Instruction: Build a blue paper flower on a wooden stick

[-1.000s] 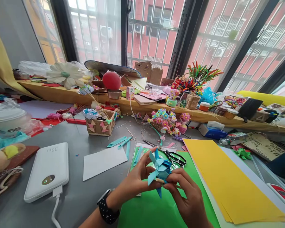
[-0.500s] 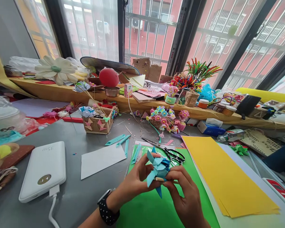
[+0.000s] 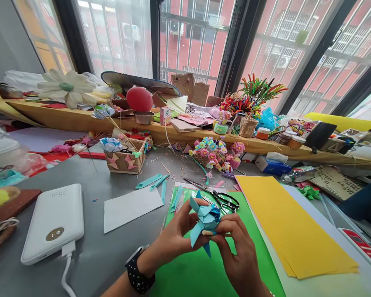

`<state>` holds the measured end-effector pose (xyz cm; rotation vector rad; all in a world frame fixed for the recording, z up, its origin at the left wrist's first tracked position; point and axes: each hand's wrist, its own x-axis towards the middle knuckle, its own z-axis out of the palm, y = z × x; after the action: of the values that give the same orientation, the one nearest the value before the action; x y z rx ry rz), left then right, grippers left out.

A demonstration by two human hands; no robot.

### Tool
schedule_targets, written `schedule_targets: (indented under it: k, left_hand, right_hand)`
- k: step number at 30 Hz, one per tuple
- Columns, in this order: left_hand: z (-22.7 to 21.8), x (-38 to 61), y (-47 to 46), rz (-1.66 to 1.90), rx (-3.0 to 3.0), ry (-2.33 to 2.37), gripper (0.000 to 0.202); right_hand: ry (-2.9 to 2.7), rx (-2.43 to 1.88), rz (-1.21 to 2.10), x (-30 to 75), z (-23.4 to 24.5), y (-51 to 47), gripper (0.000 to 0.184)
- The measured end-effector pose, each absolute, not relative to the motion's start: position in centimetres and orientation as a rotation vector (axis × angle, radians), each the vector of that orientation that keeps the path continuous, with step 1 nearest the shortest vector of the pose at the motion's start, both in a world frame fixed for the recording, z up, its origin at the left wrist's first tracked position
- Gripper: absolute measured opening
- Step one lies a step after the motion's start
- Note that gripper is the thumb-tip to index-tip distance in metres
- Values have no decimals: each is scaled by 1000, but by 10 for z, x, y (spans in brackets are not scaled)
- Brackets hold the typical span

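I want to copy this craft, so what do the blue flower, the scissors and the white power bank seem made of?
The blue flower looks like matte paper: sharp creases, pointed folded tips. The scissors have dark handles, probably plastic, and thin grey blades, likely metal. The power bank seems smooth white plastic with a faint sheen.

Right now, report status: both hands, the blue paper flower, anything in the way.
Left hand, right hand: both gripping blue paper flower. Flower held above green sheet. Black scissors behind it, apart.
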<state>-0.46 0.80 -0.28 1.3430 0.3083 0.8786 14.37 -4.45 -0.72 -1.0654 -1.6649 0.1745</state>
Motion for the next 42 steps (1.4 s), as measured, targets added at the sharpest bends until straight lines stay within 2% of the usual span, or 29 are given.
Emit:
schedule_targets:
  k: [7,13,18,23,42]
  left_hand:
    - [3,-2,5,882,1272,332,40]
    - [10,-6,3,922,1186,373,48]
    - [9,-9,3,848,1064,281,59]
    - [6,-8,2,822,979,238,62]
    - [1,-9,5,737,1037,198,55]
  right_hand:
    - [-1735,-1055,71,145,-11,-42,13]
    - [-1621,-1059,-120,152,-10,-48,14]
    - [-1588,-1083,-211,161,0,-49,26]
    - [-1752,-1027,-100,158,5,-49,42]
    - [-1773,-936,-204,151,19,-51,29]
